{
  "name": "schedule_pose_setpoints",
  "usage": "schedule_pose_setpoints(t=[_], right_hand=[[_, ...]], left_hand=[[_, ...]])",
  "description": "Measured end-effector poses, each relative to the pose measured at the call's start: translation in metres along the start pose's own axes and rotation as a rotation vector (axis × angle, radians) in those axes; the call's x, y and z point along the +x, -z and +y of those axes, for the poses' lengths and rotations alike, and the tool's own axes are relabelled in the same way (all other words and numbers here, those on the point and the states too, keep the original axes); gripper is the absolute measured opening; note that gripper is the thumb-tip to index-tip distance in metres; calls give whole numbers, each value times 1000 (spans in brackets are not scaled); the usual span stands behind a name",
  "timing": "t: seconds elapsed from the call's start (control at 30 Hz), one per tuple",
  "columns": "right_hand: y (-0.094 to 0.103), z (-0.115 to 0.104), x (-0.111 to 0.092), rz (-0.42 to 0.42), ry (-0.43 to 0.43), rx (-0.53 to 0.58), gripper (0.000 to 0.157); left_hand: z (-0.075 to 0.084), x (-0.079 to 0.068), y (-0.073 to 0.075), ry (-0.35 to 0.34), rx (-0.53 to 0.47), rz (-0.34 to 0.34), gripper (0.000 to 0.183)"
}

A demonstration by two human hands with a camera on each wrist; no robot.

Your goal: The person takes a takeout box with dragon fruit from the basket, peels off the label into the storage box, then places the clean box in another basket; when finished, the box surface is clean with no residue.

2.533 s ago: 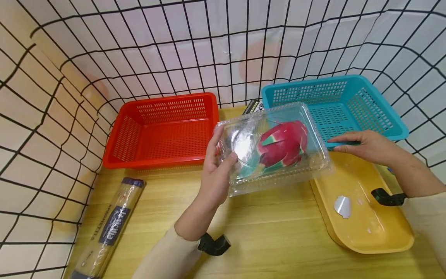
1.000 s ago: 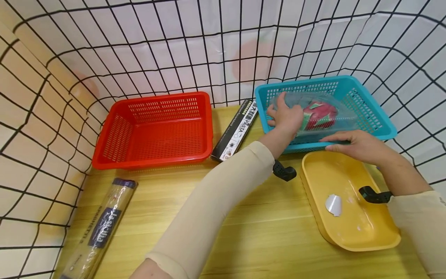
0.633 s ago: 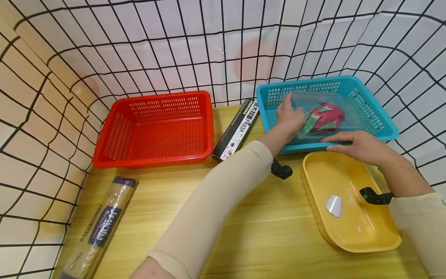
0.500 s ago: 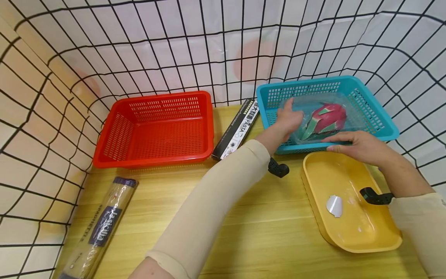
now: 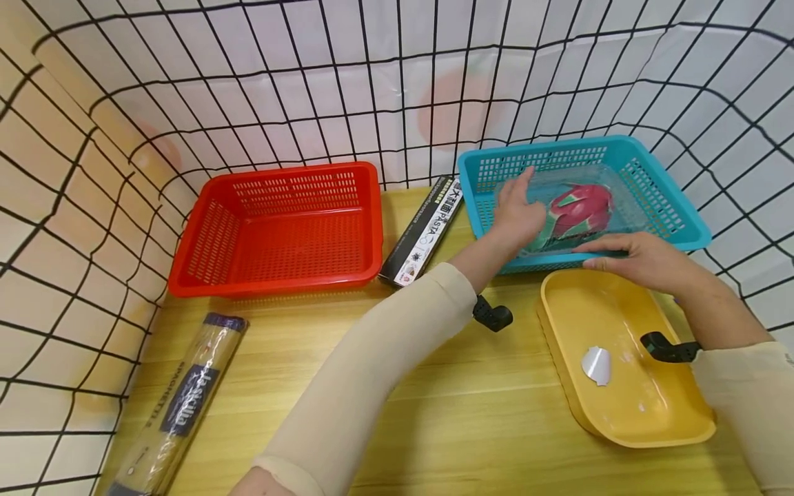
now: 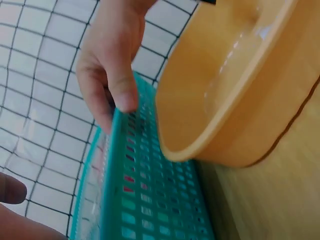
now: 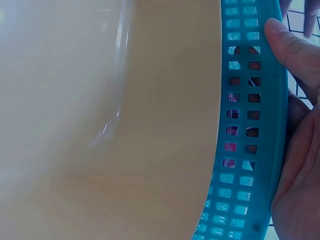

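Observation:
In the head view, a clear plastic container with a pink-and-green dragon fruit inside it lies in the turquoise basket at the back right. My left hand is over the basket's left part, beside the container, its visible fingers pointing toward the back wall. Whether it touches the container I cannot tell. At the basket's front rim, my right hand pinches the edge, thumb outside and fingers inside. The right wrist view shows that thumb against the perforated wall.
A yellow tray holding a white scrap stands in front of the turquoise basket. To the left are a red basket, a black-and-white pasta box and a spaghetti pack. Black wire mesh encloses the table.
My left hand has carried the container from above the table rightward into the turquoise basket, where it now lies flatter, and has let go of it. The right hand keeps its hold on the rim.

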State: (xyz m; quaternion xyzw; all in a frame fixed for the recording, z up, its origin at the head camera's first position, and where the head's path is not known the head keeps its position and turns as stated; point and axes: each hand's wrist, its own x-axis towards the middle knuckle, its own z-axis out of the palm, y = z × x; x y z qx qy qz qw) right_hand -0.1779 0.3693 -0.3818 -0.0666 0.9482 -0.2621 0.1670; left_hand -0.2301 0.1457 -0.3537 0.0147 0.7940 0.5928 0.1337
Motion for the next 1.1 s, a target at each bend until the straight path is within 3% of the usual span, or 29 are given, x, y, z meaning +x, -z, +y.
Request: schedule_pose_setpoints(t=[0.3, 0.57, 0.8, 1.0, 1.1], right_hand=[[-1, 5, 7, 16, 13, 1, 49], [-2, 5, 9, 3, 5, -13, 51], [1, 3, 8, -11, 7, -24, 52], [3, 3, 11, -5, 49, -48, 44], [6, -1, 12, 8, 59, -46, 43]], left_hand=[[-4, -21, 19, -125, -29, -14, 68], [-17, -29, 72, -262, 11, 11, 64], [-40, -46, 110, -258, 78, 83, 58], [-58, -57, 138, -277, 145, 162, 58], [-68, -62, 154, -252, 166, 192, 58]])
